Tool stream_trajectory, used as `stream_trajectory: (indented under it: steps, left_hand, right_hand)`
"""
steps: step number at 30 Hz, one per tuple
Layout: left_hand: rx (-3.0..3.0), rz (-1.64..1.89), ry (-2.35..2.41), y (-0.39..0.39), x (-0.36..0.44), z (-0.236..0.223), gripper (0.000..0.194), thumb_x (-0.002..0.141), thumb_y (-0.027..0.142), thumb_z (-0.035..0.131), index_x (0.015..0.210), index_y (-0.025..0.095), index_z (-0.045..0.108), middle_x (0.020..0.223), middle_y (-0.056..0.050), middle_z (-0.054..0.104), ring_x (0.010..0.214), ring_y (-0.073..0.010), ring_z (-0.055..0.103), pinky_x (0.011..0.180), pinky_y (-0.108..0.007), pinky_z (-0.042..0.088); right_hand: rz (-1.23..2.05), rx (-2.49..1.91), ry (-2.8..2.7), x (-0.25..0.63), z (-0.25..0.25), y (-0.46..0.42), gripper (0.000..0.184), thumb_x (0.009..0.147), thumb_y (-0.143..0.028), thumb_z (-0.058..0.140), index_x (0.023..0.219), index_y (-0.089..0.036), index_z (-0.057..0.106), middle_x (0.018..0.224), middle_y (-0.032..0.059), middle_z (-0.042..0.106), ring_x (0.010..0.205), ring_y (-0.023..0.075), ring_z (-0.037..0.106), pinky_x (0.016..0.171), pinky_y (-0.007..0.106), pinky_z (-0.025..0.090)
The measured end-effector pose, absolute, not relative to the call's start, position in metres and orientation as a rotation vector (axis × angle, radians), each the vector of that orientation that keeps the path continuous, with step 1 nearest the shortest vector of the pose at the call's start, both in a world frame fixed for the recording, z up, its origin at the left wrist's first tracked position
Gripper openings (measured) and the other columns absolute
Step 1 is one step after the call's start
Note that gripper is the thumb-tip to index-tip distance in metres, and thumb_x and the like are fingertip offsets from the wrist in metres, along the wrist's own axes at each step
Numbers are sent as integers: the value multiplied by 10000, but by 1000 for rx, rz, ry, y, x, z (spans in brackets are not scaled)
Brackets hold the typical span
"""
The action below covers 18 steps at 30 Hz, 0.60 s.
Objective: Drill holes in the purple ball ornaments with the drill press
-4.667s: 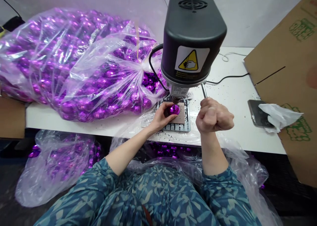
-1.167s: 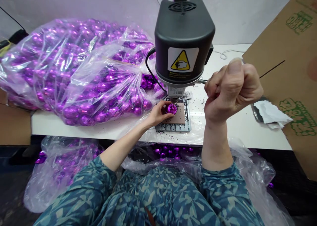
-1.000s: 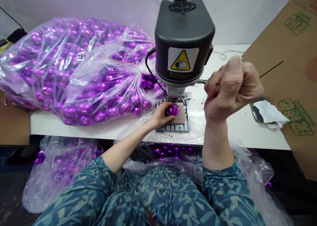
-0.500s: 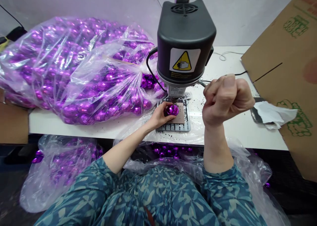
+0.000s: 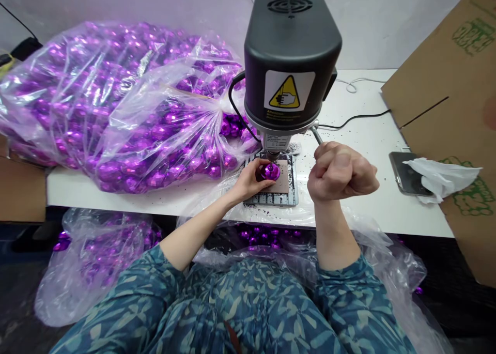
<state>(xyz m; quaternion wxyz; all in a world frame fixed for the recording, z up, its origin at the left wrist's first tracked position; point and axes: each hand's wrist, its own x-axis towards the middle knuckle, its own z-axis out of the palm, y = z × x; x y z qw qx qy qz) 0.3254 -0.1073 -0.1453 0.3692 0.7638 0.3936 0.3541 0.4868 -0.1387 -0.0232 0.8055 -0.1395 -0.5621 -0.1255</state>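
My left hand [image 5: 250, 180] is closed round a shiny purple faceted ball [image 5: 270, 171], holding it on a brown pad [image 5: 282, 175] under the bit of a black bench drill [image 5: 291, 59]. My right hand [image 5: 341, 170] is a fist wrapped round the drill's metal feed lever [image 5: 316, 135], pulled low at the drill's right side. The pad lies on the drill's slotted grey base [image 5: 289, 199], strewn with dark shavings.
A big clear bag of purple balls [image 5: 116, 101] fills the table's left. More bagged balls [image 5: 93, 250] lie under the table. A phone [image 5: 408, 173] with a white tissue [image 5: 439, 173] lies right, beside a brown cardboard box [image 5: 453, 111]. A black cable [image 5: 356, 119] crosses the white table [image 5: 368, 142].
My right fist has swung the feed lever from a raised position down and toward the table. The left hand has kept the purple ball under the bit.
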Motion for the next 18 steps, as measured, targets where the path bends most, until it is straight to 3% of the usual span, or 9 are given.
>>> stream_trajectory:
  steps: [8,11,14,18]
  left_hand:
    - [1940,896,1015,-108,325,-144,529,723,276,893,1163,179,614,966,-32,685,829,-175,645,735,-296,527]
    - [1929,894,1040,-108,328,-144,542,712,268,897,1167,184,614,1002,-42,691,850,-182,650,755,-309,535]
    - [1929,976,1117,-118,328,-140,520,726,255,882,1161,190,605,1073,-68,690,942,-211,658,812,-342,547]
    - [2017,1045,1125,-160,312,-131,454,790,374,836,1115,193,575,1042,-75,684,920,-213,661,792,-359,557]
  right_hand:
    - [-268,-286,-1196,488,-35,-137,498,857,-143,550,566,-186,149,375,-97,226,278,32,187,308,222,189]
    - [-220,-397,-1093,483,-15,-138,530,881,-208,583,573,-194,152,406,-90,195,288,32,212,318,232,168]
    - [-102,-590,-1022,477,16,-137,540,926,-345,589,553,-202,226,417,-82,265,330,39,281,358,252,189]
    - [-38,-571,-1012,473,40,-136,521,894,-386,645,562,-216,282,409,-86,295,339,48,273,388,285,194]
